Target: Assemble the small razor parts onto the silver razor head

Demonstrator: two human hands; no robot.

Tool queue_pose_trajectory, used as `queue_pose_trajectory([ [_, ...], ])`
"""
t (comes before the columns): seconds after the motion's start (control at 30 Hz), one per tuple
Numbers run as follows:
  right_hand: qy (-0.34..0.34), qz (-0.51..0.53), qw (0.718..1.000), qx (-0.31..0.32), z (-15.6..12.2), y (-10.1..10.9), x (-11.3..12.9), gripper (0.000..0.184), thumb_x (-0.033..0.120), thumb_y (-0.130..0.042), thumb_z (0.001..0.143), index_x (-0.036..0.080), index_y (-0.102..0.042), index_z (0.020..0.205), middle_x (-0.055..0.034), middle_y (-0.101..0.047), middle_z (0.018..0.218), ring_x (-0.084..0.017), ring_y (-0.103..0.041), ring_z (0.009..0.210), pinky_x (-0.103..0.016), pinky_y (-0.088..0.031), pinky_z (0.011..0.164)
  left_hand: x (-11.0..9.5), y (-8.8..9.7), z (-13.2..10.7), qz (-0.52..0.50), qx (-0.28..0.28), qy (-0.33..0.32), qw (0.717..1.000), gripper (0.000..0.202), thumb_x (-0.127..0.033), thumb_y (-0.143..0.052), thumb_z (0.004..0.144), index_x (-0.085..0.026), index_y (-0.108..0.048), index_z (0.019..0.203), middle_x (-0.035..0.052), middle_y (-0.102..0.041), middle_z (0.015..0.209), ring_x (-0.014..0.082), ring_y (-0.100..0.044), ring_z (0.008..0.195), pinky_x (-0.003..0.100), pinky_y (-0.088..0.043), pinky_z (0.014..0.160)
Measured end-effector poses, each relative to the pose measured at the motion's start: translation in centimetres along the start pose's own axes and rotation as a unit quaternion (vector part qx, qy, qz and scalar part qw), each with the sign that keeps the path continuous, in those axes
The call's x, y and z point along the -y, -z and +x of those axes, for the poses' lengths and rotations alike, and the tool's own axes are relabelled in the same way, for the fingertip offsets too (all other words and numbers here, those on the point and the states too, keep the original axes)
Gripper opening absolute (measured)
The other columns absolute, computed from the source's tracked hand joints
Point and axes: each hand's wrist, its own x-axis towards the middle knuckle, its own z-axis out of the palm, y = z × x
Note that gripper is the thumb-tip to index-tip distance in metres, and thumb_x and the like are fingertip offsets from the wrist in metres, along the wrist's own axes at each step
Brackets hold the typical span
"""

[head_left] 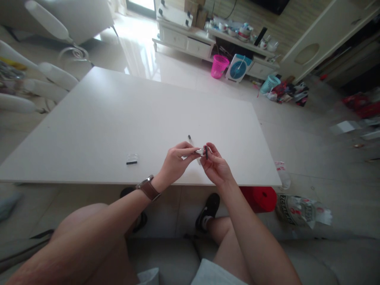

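Observation:
Over the near right part of the white table [142,114], my two hands meet. My left hand [175,160] is closed, pinching a small silver piece [200,151] that widens toward the right. Against its wide end stands a short black bar [207,152], held upright by the fingertips of my right hand [218,166]. Whether the two pieces are joined, I cannot tell. Beneath my hands lies a thin pen-like stick [190,139] with a dark tip, partly covered by my fingers. Farther left rests a small clear plastic case [132,157] with a black strip [131,162] along its near side.
White chairs [53,75] stand at the table's left. Beyond it are a pink basket [219,66], a blue and white fan [238,68] and a low cabinet [175,37]. A red roll [263,198] and a printed bag [299,209] lie on the floor at the right.

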Motion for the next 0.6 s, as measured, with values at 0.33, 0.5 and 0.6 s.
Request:
queue_pose_trajectory([
  [0.33,0.008,-0.018,1.0,0.011,0.08,-0.08,-0.46,0.032,0.006,-0.084,0.073,0.027,-0.076,0.095,0.0063,-0.081,0.093,-0.008,-0.075,0.085,-0.014,-0.061,0.072,-0.15,0.57,-0.29,0.08,-0.007,-0.053,0.995,0.019,-0.025,-0.07,0.097,-0.024,-0.082,0.112,0.0032,-0.069,0.089,0.0125,-0.062,0.077,0.025,-0.048,0.07],
  [0.5,0.029,-0.074,0.996,0.027,0.1,0.32,-0.66,0.028,0.017,-0.085,0.076,0.031,-0.076,0.098,0.0054,-0.08,0.102,-0.011,-0.074,0.092,-0.02,-0.061,0.076,-0.09,0.67,-0.42,0.104,-0.001,-0.046,0.993,0.021,-0.031,-0.068,0.099,-0.026,-0.082,0.113,0.0029,-0.067,0.089,0.0125,-0.06,0.076,0.026,-0.046,0.07],
  [0.6,0.034,-0.079,0.996,0.022,0.1,0.35,-0.69,0.027,0.017,-0.084,0.076,0.03,-0.076,0.098,0.0036,-0.08,0.106,-0.012,-0.074,0.095,-0.021,-0.061,0.078,-0.11,0.78,-0.41,0.106,0.005,-0.05,0.993,0.022,-0.031,-0.065,0.1,-0.027,-0.081,0.115,0.0031,-0.065,0.09,0.0132,-0.059,0.078,0.026,-0.046,0.071],
])
